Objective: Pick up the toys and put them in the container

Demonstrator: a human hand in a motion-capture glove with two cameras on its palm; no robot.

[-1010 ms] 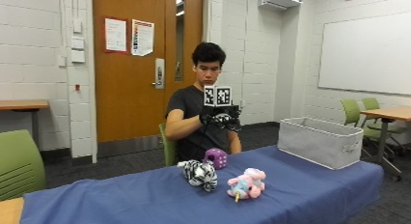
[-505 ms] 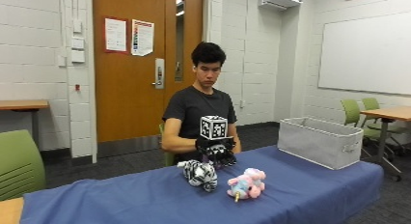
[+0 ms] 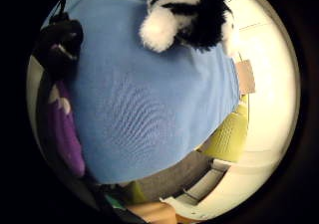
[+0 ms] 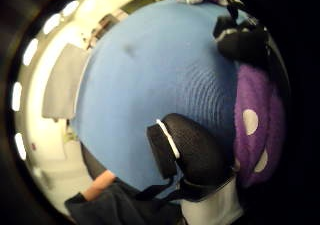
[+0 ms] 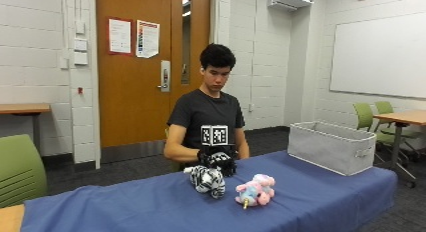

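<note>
- The person sits behind the worktop [image 5: 133,207], which is covered by a blue cloth.
- The right hand [image 5: 218,161] is down at the worktop's far edge, just behind the zebra toy [image 5: 207,180].
- Grip: both palm views show the purple toy [image 4: 257,130] with white dots lying against the palm. The gloved thumb [image 4: 187,152] and a fingertip [image 4: 240,40] are curled beside it, so the hand holds the purple toy.
- In the outside view the purple toy is hidden behind the hand and the zebra toy.
- The zebra toy stands on the cloth, near the hand; whether they touch cannot be told. In the little finger side view its black and white fur [image 3: 187,15] lies on the cloth, apart from the palm.
- The pink toy [image 5: 254,190] lies on the cloth just beside the zebra toy, on the side toward the container.
- The grey container [image 5: 331,147] stands on the worktop near its end, well apart from the toys and the hand.
- The person's bare forearm [image 5: 178,153] rests at the worktop's far edge.
</note>
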